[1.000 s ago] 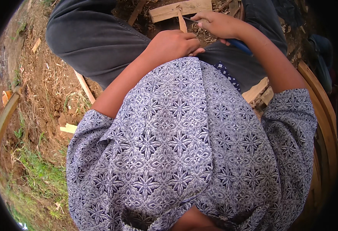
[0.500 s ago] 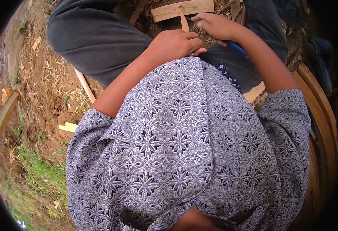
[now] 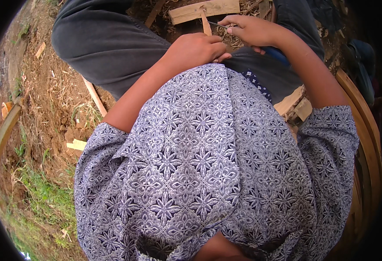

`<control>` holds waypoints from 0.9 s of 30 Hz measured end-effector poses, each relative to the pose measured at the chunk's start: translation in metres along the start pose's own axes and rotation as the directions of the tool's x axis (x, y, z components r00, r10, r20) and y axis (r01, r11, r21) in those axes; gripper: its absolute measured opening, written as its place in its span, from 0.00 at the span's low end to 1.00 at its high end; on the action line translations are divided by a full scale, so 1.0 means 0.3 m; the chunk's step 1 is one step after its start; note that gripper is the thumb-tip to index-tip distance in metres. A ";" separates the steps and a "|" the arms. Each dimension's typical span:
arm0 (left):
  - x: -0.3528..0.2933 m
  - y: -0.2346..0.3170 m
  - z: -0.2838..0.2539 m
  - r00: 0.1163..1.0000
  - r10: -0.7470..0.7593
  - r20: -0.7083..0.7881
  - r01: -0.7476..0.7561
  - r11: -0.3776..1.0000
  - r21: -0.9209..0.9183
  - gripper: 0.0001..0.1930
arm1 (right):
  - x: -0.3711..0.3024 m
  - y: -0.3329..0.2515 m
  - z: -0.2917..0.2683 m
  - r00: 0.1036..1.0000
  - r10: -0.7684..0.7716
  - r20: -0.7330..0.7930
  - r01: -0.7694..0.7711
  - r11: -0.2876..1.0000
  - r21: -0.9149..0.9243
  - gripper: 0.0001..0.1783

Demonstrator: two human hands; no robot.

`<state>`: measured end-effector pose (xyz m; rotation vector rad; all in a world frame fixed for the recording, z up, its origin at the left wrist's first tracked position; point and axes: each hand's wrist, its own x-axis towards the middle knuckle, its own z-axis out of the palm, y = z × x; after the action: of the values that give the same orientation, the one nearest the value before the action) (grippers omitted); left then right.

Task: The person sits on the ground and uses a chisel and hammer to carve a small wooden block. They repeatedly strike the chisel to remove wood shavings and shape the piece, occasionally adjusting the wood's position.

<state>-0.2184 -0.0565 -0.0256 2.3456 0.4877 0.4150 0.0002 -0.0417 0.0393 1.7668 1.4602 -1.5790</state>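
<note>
My left hand (image 3: 195,48) is closed around a slim, tapered wooden stick (image 3: 206,25), close to my lap. The stick's far end meets a short, pale wooden block (image 3: 221,9) on the ground between my legs. To the right, my right hand (image 3: 254,32) grips a knife with a long blue handle (image 3: 279,55). The handle runs back under my forearm, and the thin, dark blade points left toward the stick. Whether the blade touches the stick is hard to tell. My left fingers hide the stick's near end.
My bent legs in dark trousers (image 3: 99,43) frame the work. Cut wood pieces (image 3: 289,101) lie by my right side, with long curved-looking timbers (image 3: 365,117) farther right. A wood strip (image 3: 94,95) and a yellowish scrap (image 3: 76,144) lie on the grassy soil at left.
My right hand has shifted right with the knife, drawing it away from the stick's side, and more blade shows. My left hand and the stick have barely moved.
</note>
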 end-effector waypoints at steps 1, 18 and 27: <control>0.001 0.000 0.000 1.000 -0.001 0.008 0.001 1.000 -0.004 0.17 | 0.004 0.000 -0.007 1.000 -0.002 0.009 0.002 1.000 -0.005 0.26; -0.001 -0.005 0.006 1.000 0.021 0.012 -0.021 0.999 0.031 0.16 | 0.008 0.010 0.036 0.998 -0.028 -0.063 0.032 0.997 0.066 0.25; -0.001 -0.024 0.026 0.999 0.027 -0.041 -0.026 0.999 0.029 0.17 | 0.051 0.010 0.059 0.993 -0.043 -0.114 0.051 0.996 0.067 0.24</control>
<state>-0.2170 -0.0561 -0.0361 2.3776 0.4856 0.4722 -0.0087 -0.0504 0.0193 1.9017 1.5257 -1.5955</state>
